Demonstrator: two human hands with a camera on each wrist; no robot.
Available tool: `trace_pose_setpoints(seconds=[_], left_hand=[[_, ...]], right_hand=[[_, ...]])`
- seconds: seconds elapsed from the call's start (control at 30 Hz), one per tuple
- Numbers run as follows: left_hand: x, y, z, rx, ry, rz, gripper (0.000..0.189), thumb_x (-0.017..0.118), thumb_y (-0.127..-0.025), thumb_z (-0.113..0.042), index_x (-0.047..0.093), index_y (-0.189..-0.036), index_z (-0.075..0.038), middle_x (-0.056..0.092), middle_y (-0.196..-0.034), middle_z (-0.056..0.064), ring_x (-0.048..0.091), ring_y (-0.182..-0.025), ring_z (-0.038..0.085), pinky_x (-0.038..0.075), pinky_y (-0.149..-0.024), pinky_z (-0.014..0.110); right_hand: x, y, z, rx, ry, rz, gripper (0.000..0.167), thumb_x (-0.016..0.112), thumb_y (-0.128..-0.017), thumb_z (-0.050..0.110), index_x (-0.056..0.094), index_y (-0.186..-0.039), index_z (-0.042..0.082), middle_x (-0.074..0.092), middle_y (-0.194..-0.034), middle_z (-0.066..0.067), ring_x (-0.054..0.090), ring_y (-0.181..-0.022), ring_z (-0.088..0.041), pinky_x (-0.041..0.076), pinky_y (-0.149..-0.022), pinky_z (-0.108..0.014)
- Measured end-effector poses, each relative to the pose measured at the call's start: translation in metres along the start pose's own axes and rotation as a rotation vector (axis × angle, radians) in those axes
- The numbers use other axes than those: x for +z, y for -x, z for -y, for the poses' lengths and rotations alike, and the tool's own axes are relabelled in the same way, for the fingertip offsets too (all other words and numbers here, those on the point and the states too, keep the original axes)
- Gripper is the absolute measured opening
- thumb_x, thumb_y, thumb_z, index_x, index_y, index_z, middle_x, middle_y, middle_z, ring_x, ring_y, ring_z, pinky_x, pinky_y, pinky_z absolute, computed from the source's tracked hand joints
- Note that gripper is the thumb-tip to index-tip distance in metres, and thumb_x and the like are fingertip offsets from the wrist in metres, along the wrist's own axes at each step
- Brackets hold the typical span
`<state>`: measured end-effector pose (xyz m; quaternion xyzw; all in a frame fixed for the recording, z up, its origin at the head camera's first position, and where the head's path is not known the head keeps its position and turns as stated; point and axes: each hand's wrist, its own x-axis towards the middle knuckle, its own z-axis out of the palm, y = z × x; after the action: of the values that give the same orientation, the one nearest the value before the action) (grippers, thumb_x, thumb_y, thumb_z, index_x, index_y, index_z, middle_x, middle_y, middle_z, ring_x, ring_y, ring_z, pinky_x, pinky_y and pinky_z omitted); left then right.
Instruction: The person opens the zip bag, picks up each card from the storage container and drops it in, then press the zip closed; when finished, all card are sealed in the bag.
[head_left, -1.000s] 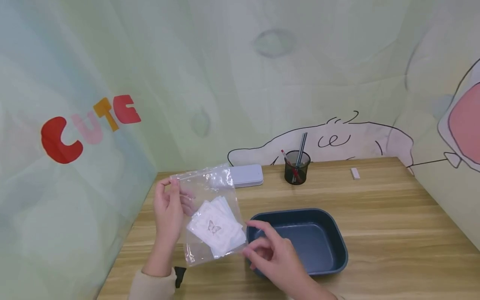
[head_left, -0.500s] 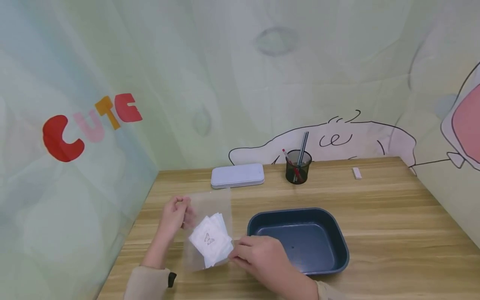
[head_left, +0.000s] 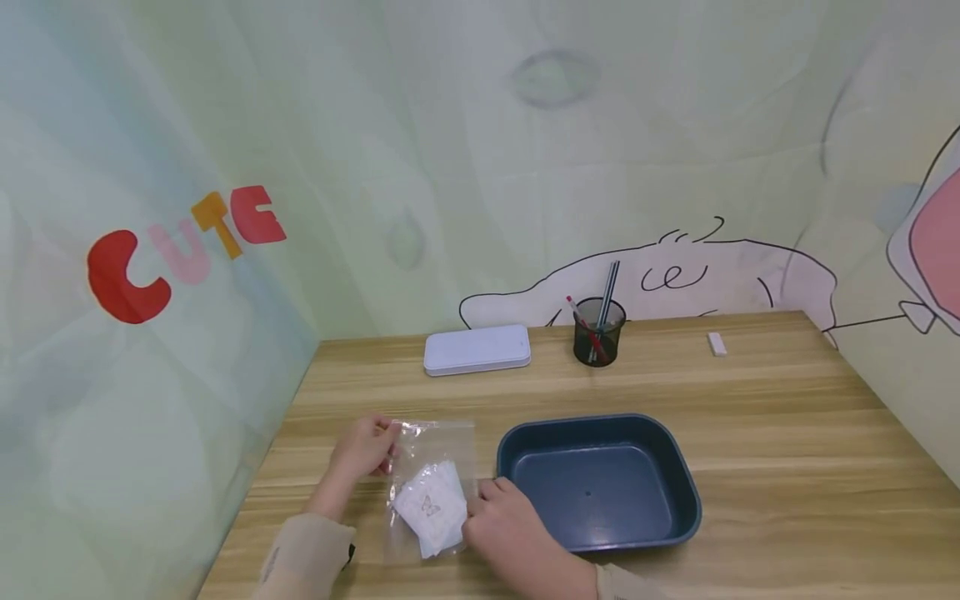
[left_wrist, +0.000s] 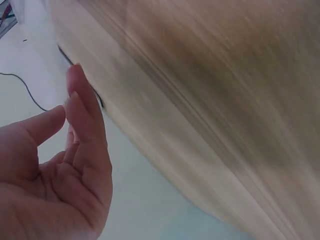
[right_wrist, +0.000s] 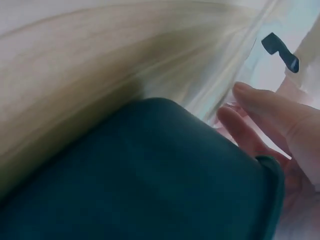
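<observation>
A clear plastic zip bag [head_left: 437,443] lies at or just above the wooden table, with several white and pale blue square packets or cards [head_left: 431,510] inside; the top one bears a small butterfly print. At the bag's upper left corner, my left hand [head_left: 366,450] pinches the plastic between thumb and fingers. My right hand [head_left: 506,523] pinches the lower right edge, beside a dark blue tray [head_left: 678,467]. In the right wrist view the tray's wall [right_wrist: 150,170] covers much of the scene, and the thumb and index finger of the right hand [right_wrist: 285,125] hold the plastic.
Along the back of the table [head_left: 787,433] stand a pale lavender case [head_left: 477,350] and a black mesh pen cup [head_left: 598,337] with pens. A small white block, perhaps an eraser [head_left: 717,344], lies at the back right. Printed cloth hangs behind and at both sides.
Both hands have brought the bag down from a raised, tilted pose toward the table, nearer to me. The right fingers have closed on its edge. The tray has stayed in place.
</observation>
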<state>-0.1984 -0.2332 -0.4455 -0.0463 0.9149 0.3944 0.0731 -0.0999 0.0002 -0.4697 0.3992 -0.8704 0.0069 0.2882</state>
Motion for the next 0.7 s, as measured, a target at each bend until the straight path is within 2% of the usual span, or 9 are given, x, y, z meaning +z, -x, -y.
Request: trace_pose_setpoints(seconds=[0.2,0.4,0.5,0.6,0.7], left_hand=[[0.008,-0.007,0.004,0.008,-0.065,0.008,0.025,0.053,-0.097,-0.020,0.060,-0.102,0.003,0.060,-0.069,0.009,0.058,-0.054,0.022,0.054,-0.049,0.033],[0.009,-0.009,0.005,-0.002,-0.194,-0.022,0.021,0.054,-0.096,-0.023,0.062,-0.093,-0.004,0.059,-0.063,0.005,0.055,-0.050,0.019,0.046,-0.048,0.030],[0.008,-0.007,0.002,-0.003,-0.253,-0.026,0.023,0.054,-0.096,-0.025,0.063,-0.091,-0.004,0.058,-0.062,0.004,0.053,-0.051,0.017,0.042,-0.049,0.030],[0.005,-0.005,-0.003,-0.024,-0.289,0.000,0.032,0.053,-0.096,-0.029,0.064,-0.102,0.000,0.061,-0.072,0.009,0.057,-0.060,0.022,0.047,-0.055,0.035],[0.001,-0.004,-0.013,-0.013,-0.320,0.006,0.044,0.051,-0.098,-0.034,0.059,-0.118,0.003,0.065,-0.095,0.018,0.063,-0.081,0.033,0.052,-0.067,0.045]], right_hand=[[0.012,-0.002,0.006,-0.017,0.046,0.073,0.015,0.078,-0.066,0.016,0.068,-0.056,0.023,0.053,-0.056,0.007,0.043,-0.061,-0.013,0.038,-0.062,-0.026],[0.017,-0.005,0.008,-0.013,0.110,0.128,0.017,0.076,-0.068,0.018,0.067,-0.055,0.024,0.056,-0.059,0.008,0.049,-0.068,-0.014,0.043,-0.079,-0.031],[0.017,-0.005,0.009,-0.003,0.125,0.157,0.017,0.075,-0.069,0.019,0.066,-0.056,0.025,0.057,-0.060,0.009,0.051,-0.071,-0.014,0.043,-0.084,-0.032],[0.014,-0.005,0.007,0.002,0.083,0.174,0.019,0.075,-0.069,0.022,0.064,-0.054,0.024,0.056,-0.060,0.008,0.051,-0.071,-0.014,0.043,-0.082,-0.031],[0.004,-0.006,0.000,-0.008,-0.059,0.133,0.017,0.075,-0.070,0.028,0.066,-0.056,0.026,0.057,-0.064,0.011,0.049,-0.071,-0.012,0.042,-0.074,-0.027]])
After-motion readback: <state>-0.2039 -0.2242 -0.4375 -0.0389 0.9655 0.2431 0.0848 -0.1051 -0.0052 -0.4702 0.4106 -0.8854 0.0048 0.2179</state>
